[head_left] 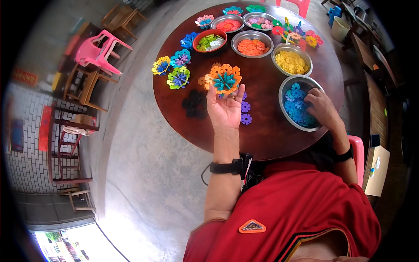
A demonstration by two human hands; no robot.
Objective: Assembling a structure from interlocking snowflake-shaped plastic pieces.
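In my left hand [224,111], raised over the table, is a flower [225,79] built from notched plastic discs, with orange petals around a teal centre. The fingers and thumb close round its underside. Purple discs [246,107] lie on the table beside that hand, and a dark cluster of black discs [194,104] lies to its left. My right hand [324,107] reaches over the rim into a metal bowl [283,104] of blue discs [296,105]. Its fingers curl down among them; whatever they pinch is hidden.
Metal bowls of orange [251,47], yellow [291,62] and pink discs stand farther back, with a red bowl [211,49] of green and white pieces. Finished flowers [178,77] sit along the left edge of the round table [270,144]. A pink chair [98,51] stands at left.
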